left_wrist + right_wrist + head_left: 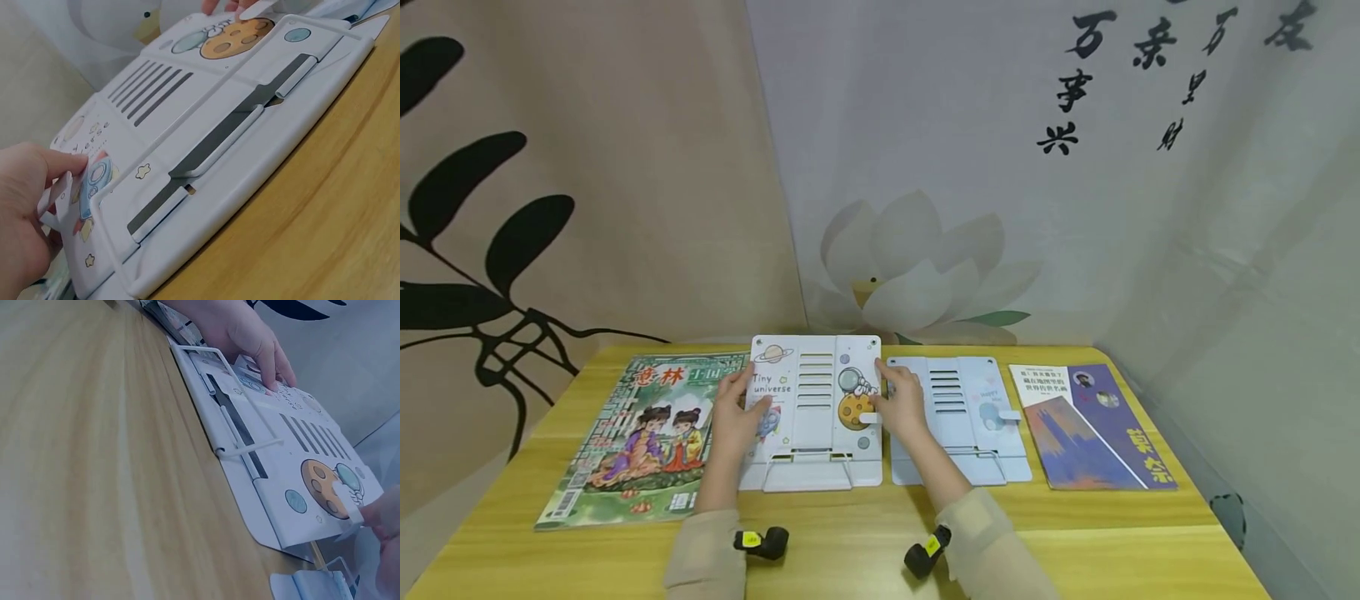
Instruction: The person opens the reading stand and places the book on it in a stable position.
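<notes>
- Nearest the camera, two pale sleeves [703, 554] with black wrist cameras [766, 544] reach forward over the table [823, 554].
- Between the hands, near the table's far edge and left of its middle, a white stand [814, 432] has its panel tilted up; it is printed "Tiny universe", with a rocket [768, 423] and an orange moon [854, 413].
- Left hand [737, 414]: gripping the stand's left edge, thumb on the front beside the rocket.
- Right hand [904, 404]: holding the stand's right edge, next to a white clip [870, 417].
- Just right of it lies a second stand [951, 427], white with pale blue and pink prints, partly covered by the right arm.
- To the left, a green magazine [655, 433] shows two cartoon figures; the left forearm crosses its edge.
- At the right, a purple and white book [1086, 454] lies flat, near the second stand.
- Behind everything hangs pale cloth [1150, 250] with black leaves, a lotus and black writing.
</notes>
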Tool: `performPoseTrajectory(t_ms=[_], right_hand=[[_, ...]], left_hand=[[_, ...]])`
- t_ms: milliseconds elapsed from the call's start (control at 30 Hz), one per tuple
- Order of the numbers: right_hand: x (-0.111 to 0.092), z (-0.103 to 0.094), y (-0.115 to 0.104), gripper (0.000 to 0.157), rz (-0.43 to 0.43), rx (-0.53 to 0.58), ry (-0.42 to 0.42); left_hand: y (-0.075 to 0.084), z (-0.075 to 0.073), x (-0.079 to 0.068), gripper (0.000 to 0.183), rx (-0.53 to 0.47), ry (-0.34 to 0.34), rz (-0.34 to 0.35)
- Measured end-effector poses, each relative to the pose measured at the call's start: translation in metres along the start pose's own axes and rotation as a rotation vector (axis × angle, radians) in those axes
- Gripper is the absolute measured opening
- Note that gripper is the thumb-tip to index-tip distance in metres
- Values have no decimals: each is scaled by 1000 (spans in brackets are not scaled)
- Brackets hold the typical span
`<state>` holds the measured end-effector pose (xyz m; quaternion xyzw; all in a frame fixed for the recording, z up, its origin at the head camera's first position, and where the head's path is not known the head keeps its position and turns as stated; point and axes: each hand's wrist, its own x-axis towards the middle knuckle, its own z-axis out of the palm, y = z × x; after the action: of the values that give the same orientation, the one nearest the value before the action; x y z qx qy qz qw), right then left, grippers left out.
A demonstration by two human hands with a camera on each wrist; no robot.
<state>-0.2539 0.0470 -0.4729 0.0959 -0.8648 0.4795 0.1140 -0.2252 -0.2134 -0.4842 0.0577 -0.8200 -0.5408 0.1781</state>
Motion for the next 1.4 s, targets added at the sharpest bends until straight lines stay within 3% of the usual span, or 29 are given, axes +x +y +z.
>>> performPoseTrajectory(t_ms=[700,967,1233,1400], right_hand=[[-17,-4,-15,79,-144,178,102],[-27,-9,-18,72,-211,250,125],[-41,-16,-25,65,-169,266,65],[-51,-19,-31,56,-217,237,71]], left_hand=[[25,-14,-5,78,49,96,57],[34,-19,-6,75,80,115,86],[47,-26,-5,73,126,63,81],[53,-27,-6,67,125,38,118]])
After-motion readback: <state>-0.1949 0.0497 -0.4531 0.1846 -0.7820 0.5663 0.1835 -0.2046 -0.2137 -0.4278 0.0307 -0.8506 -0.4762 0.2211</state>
